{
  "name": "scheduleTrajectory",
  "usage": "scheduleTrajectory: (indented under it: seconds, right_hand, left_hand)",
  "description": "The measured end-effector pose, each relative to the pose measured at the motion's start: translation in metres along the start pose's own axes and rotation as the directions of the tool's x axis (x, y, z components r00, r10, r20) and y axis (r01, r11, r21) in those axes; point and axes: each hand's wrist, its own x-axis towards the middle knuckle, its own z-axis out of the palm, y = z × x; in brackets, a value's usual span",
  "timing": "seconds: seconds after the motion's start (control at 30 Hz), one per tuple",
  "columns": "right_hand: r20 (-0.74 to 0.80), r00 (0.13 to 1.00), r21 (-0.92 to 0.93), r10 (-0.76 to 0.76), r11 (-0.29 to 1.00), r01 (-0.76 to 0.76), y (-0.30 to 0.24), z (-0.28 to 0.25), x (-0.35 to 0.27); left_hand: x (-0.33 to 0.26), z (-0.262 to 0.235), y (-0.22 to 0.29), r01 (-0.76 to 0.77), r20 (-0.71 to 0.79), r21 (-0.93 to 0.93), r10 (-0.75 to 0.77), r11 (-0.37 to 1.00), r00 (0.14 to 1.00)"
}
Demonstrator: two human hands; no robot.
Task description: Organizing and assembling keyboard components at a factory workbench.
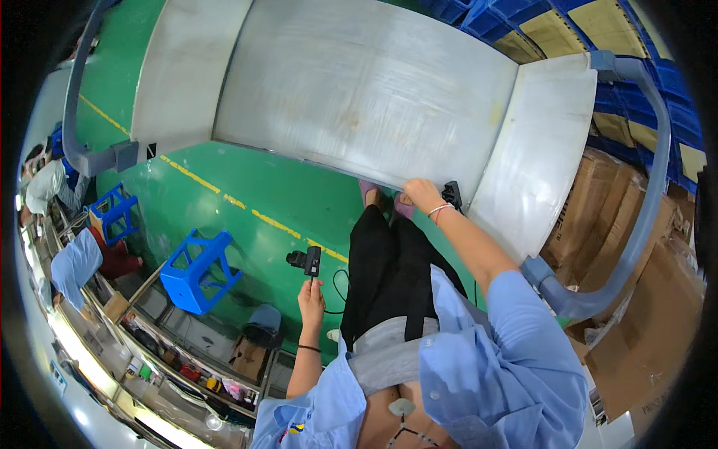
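My left hand [310,301] is over the green floor at my left side, fingers closed on the lower end of a small black box-shaped device [305,261]. A thin black cable loops beside it. In front of me stands a large grey-white cart [359,82] with a broad flat panel, narrower side panels and grey tube handles. My right hand [423,196] is closed over the near edge of its broad panel, towards the right. Another small black device [452,195] sits at the right wrist, beside a red and white bracelet.
Blue plastic stools [198,273] stand on the green floor to the left. Beyond them, people sit along a cluttered workbench [187,404]. Cardboard boxes [606,217] are stacked at the right, with blue bins [523,19] behind the cart. A grey-blue bin [263,323] stands near the bench.
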Motion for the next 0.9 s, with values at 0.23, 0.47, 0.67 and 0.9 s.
scheduleTrajectory:
  seconds: [0.23,0.47,0.67,0.9]
  right_hand:
    - [-0.049,0.981,0.370,0.187,0.916,-0.156,-0.057,0.003,-0.019]
    - [0.370,0.929,0.228,-0.017,0.971,-0.073,-0.122,-0.008,-0.056]
    - [-0.059,0.987,-0.046,0.151,0.987,-0.154,-0.015,-0.011,-0.048]
    - [0.119,0.910,0.426,0.396,0.808,-0.407,0.035,0.032,-0.049]
  left_hand:
    - [-0.048,0.000,-0.044,0.006,-0.092,-0.022,-0.008,1.000,0.996]
    - [-0.082,-0.015,-0.082,0.083,-0.167,-0.109,-0.101,0.991,0.981]
    - [-0.084,-0.020,-0.089,0.075,-0.153,-0.072,-0.085,0.995,0.985]
    - [-0.071,-0.030,-0.084,0.106,-0.083,-0.056,-0.111,0.993,0.990]
